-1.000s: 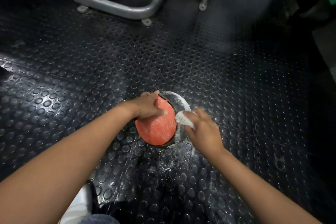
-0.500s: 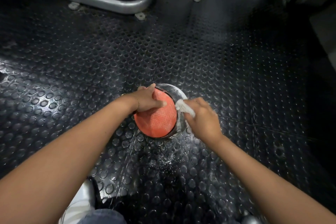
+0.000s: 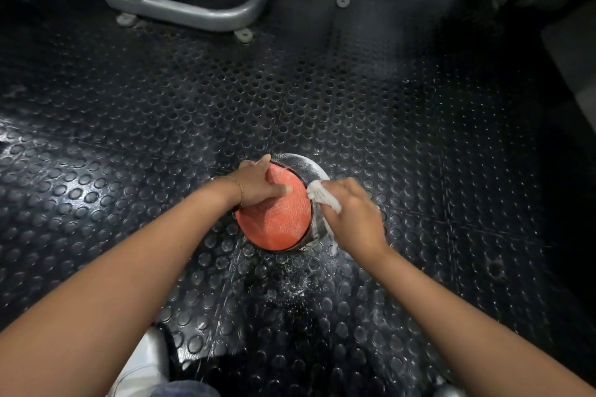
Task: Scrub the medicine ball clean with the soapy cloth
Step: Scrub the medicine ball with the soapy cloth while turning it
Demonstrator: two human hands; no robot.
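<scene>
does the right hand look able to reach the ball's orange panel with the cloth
Probably yes: the left hand covers only the top of the orange panel; the right hand and cloth are beside the rest.

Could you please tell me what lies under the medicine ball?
The black studded rubber floor, wet and soap-flecked on the near side. The medicine ball hides the contact spot itself.
</scene>
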